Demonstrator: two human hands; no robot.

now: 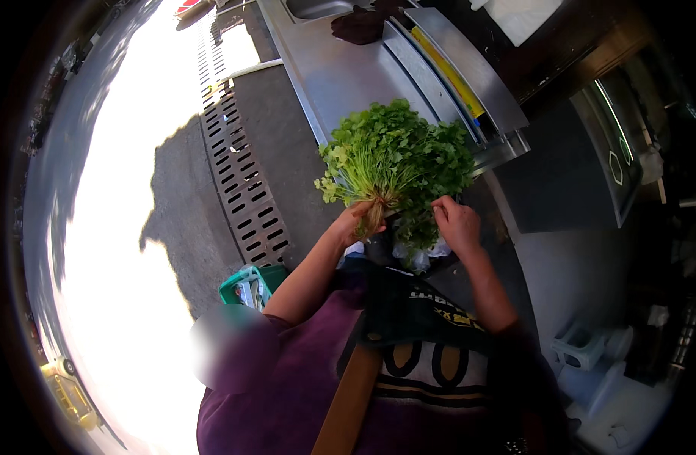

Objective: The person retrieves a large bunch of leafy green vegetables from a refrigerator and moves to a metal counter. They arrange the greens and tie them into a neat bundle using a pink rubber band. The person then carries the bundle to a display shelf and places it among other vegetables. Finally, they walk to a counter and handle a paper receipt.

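A large leafy bunch of cilantro (399,151) is held up before me, its pale roots toward my body. My left hand (353,223) is closed around the root end, where a reddish tie binds the stems. At the right lower edge of the leaves is my right hand (453,219), fingers pinched together; whether a leaf or stem lies between them cannot be told. Below the bunch, more green leaves hang over a clear plastic bag (419,259), partly hidden by the cilantro.
A stainless steel counter (353,74) with a sink (319,7) and a dark cloth (356,27) extends ahead. Slotted drain covers (234,153) run along the floor at left, near a green bin (230,287). White plastic containers (581,347) stand at lower right.
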